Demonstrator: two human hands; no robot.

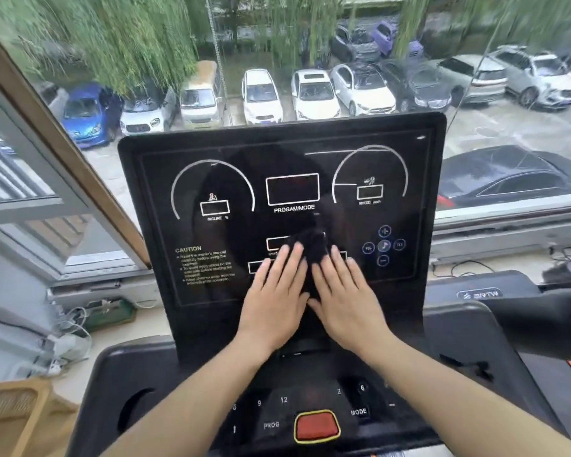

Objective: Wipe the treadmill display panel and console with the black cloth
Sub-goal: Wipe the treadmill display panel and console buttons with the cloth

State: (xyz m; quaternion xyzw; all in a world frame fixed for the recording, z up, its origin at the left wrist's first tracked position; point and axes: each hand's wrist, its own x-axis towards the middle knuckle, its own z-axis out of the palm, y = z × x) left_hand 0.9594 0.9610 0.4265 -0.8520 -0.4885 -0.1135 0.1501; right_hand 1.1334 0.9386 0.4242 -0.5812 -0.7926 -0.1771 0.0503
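Observation:
The black glossy display panel (287, 153) of the treadmill stands upright before me, printed with white dials and boxes. A black cloth (312, 247) lies bunched against its lower middle. My left hand (276, 291) and my right hand (346, 295) lie flat side by side on the cloth, fingers spread, pressing it to the panel. Only the cloth's top shows above my fingertips. Below the panel, the console (165, 374) carries number keys and a red stop button (316, 426), between my forearms.
A large window behind the panel looks onto parked cars. A window frame (63, 159) slants at the left, with cables and a power strip (63, 344) on the sill. A second treadmill (482, 293) stands at the right.

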